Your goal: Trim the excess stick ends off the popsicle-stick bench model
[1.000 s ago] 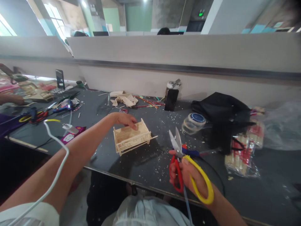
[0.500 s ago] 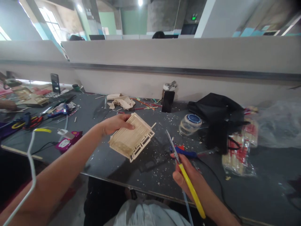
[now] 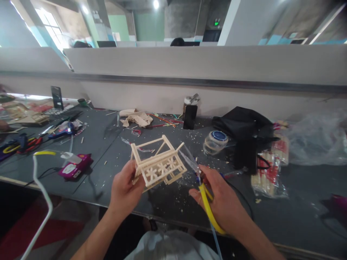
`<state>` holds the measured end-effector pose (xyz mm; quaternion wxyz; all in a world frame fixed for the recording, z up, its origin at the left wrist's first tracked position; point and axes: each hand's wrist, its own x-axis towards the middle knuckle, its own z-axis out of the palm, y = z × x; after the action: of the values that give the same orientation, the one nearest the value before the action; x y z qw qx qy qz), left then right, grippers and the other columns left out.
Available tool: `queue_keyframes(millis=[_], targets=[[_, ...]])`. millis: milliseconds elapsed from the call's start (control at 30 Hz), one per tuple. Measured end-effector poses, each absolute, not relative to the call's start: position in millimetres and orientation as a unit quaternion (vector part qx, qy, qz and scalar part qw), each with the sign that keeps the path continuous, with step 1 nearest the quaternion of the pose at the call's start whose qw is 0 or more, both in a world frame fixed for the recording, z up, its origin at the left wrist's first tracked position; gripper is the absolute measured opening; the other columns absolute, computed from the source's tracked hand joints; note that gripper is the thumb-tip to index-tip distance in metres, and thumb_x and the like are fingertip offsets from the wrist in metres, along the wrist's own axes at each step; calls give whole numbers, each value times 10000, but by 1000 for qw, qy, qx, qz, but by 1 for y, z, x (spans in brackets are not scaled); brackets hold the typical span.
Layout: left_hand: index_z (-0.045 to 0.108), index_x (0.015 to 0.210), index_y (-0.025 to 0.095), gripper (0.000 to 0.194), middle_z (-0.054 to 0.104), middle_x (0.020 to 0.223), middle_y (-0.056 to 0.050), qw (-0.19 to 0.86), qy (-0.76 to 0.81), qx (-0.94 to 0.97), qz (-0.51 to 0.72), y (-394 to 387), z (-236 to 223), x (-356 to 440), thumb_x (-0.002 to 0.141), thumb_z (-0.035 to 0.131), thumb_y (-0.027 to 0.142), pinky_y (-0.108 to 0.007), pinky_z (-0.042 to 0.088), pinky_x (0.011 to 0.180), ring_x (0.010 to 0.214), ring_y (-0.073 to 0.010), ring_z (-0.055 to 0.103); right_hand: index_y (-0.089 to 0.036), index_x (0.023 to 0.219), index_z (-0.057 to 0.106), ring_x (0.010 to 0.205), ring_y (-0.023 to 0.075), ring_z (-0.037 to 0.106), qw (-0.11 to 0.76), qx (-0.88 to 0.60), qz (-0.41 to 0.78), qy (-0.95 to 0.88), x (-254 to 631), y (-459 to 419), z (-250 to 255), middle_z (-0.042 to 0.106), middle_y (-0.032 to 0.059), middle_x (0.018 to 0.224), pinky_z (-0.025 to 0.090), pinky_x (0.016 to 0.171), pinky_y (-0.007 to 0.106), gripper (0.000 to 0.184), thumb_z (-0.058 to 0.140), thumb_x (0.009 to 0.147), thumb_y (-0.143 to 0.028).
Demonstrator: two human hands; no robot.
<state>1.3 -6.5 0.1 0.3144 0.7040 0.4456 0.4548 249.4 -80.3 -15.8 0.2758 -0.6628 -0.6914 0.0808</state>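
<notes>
My left hand (image 3: pixel 126 186) is closed round one end of a small model made of pale wooden sticks (image 3: pixel 154 159). Star-like flower shapes fill the frame on its near side, and one stick juts out at the upper right. In my right hand (image 3: pixel 219 195) are yellow-handled long-nose pliers (image 3: pixel 207 207), fingers round the handles. Their blurred metal jaws point up and left, close to the jutting stick; whether they touch it I cannot tell. Behind my right hand lies a blue glue gun (image 3: pixel 222 176), mostly hidden.
A clear jar with a blue lid (image 3: pixel 215 142), a black bag (image 3: pixel 244 121) and packs of sticks (image 3: pixel 267 177) lie to the right. Farther back stand a phone (image 3: pixel 190 117) and a crumpled cloth (image 3: pixel 137 118). Leftward are a purple box (image 3: pixel 76 167) and a white cable (image 3: pixel 40 187).
The model has been turned from its flat slatted side to show its open frame and flower shapes. The pliers have shifted left towards it, and their handles have spread.
</notes>
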Motion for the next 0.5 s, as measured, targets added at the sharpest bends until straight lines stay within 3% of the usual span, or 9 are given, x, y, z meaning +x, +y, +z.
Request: queue_keyframes(millis=[233,500], targets=[[634,1013,237,225,718,944,-42,240,438,756,423,-24,1,-2,812,534,248,-255,530,715,842,-198,681,-196,1277,454,926,259,582,262,-620,28,-739,251,-79,-6,571,107,996,514,810,409,410,508,894,-334],[649,993,244,285,701,1116,-40,147,363,821,417,-32,7,1,800,482,116,-239,539,739,958,-204,681,-214,1283,437,939,258,569,257,-613,44,-746,253,-82,1,553,100,1013,514,818,410,432,522,860,-247]])
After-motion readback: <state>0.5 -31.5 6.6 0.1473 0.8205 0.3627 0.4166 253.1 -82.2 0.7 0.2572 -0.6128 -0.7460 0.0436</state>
